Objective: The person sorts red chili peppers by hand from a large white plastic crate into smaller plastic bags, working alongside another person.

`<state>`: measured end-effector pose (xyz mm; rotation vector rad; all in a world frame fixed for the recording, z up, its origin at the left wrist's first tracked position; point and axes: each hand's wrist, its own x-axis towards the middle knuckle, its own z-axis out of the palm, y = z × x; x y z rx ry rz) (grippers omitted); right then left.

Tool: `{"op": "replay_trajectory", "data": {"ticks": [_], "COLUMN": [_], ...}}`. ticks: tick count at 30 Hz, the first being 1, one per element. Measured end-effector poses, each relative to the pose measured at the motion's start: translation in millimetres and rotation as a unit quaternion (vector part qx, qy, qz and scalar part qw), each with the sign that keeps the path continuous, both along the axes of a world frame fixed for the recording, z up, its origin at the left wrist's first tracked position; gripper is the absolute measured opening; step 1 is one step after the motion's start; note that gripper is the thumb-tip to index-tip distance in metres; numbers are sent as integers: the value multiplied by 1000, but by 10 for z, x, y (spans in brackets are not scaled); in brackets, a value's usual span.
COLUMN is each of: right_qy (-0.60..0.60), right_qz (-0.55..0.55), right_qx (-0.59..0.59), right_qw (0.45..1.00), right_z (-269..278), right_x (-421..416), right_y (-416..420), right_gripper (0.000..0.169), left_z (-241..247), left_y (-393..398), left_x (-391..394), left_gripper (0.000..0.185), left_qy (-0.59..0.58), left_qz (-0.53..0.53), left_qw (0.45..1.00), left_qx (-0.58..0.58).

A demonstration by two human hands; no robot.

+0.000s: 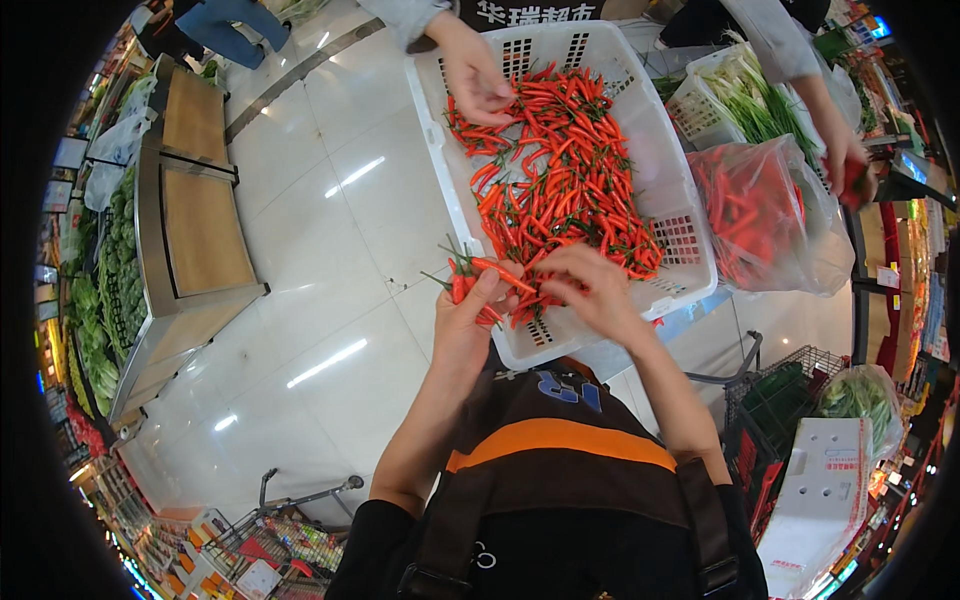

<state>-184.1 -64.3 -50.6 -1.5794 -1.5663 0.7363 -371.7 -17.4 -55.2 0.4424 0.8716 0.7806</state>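
Observation:
Several red chilli peppers (459, 283) with green stems are held in my left hand (469, 322), just outside the near left corner of a white plastic crate (671, 157). My right hand (596, 289) hovers blurred at the crate's near end, over the loose red chillies (570, 161); whether its fingers hold one cannot be made out. The chillies cover much of the crate floor, with bare patches of it showing at the left. Across from me, another person's hand (476, 79) reaches into the crate's far left part.
At right, a clear plastic bag (776, 217) of red peppers touches the crate, near a basket of spring onions (750, 90). The other person's second hand (844, 157) holds something dark red. Shopping carts stand at lower left (277, 540) and right (780, 390). A vegetable stand (202, 225) is left.

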Motion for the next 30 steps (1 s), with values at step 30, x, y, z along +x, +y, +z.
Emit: {"op": "replay_trajectory", "data": {"ticks": [30], "right_qy": [217], "right_qz": [53], "right_qx": [-165], "right_qw": [961], "right_z": [-165], "right_x": [82], "right_y": [556], "right_gripper": [14], "left_z": [-117], "left_y": [224], "left_x": [-118], "left_gripper": [24], "left_qy": [56], "left_qz": [42], "left_qw": [995], "left_qx": [72]}}
